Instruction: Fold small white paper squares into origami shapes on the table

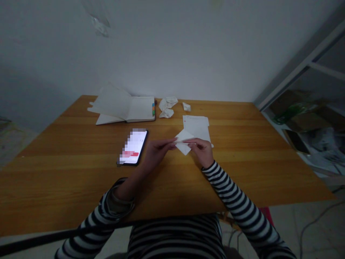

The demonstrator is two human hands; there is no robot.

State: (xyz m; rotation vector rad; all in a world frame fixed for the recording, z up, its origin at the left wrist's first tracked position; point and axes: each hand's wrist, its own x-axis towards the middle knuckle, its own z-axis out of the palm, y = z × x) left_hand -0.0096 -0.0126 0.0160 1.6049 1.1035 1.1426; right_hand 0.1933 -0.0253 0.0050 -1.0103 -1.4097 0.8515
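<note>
A small folded piece of white paper [184,136] is held between my two hands above the table. Its outline is roughly a diamond, with a fold running across the middle. My left hand [160,149] pinches its left corner between thumb and fingers. On the opposite corner, my right hand [201,149] is closed in a similar pinch. Just behind the folded paper lies a flat white sheet [198,126] with a small red mark near its upper left corner, partly covered by my right hand and the folded paper.
Left of my hands, a phone [134,147] lies with its screen lit. An open notebook [141,108] with coloured tabs rests near the wall, one page lifted. Several crumpled papers [167,104] sit beside it, and a smaller one [186,107] to their right. The wooden table [256,154] meets the wall.
</note>
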